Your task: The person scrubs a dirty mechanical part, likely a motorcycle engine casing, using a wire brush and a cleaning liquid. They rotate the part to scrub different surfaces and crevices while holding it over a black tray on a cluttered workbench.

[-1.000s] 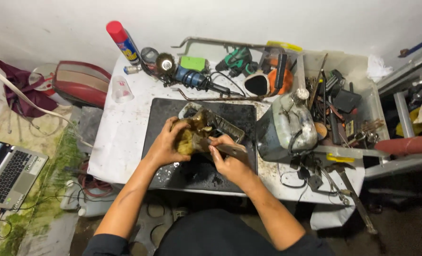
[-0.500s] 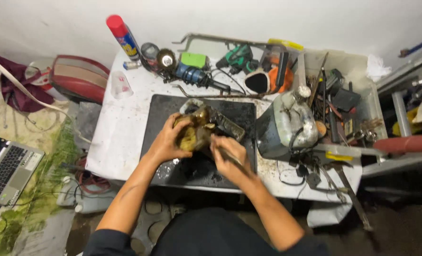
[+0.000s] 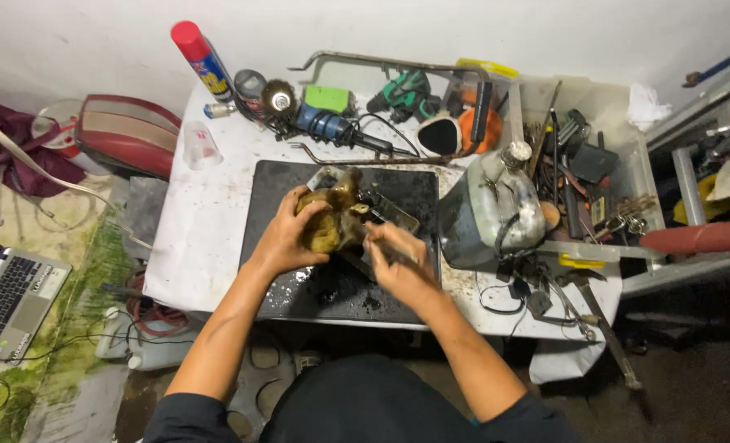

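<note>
Head view: both hands meet over a black mat (image 3: 299, 279) that lies in the middle of a white, stained surface (image 3: 201, 238). The left hand (image 3: 287, 238) is wrapped around a grimy, yellow-brown lump of a part (image 3: 332, 217), its grip closed on the part's left side and holding it just above the mat. The right hand (image 3: 402, 262) is at the part's right side, fingers curled in; something thin may sit between them, but I cannot tell what, nor whether that grip is fully shut.

Right of the mat, touching its edge, stands a dull metal tank (image 3: 492, 209) with a cap on top. Behind the mat lie a blue power tool (image 3: 328, 127), a green cordless drill (image 3: 406, 92) and a red-capped spray can (image 3: 203, 59); left of the mat a clear plastic cup (image 3: 201, 146) sits upside down. Beyond the tank, a tray (image 3: 627, 156) is crowded with loose hand tools.

The part looks oily, so I judge it could slip out of the left hand and drop onto the mat, or twist and pinch the right fingers working against it. Dark crumbs and wet spots on the mat's near edge suggest residue could spread to the hands. The tank stands close enough that a sudden jerk of the right elbow could knock it.
</note>
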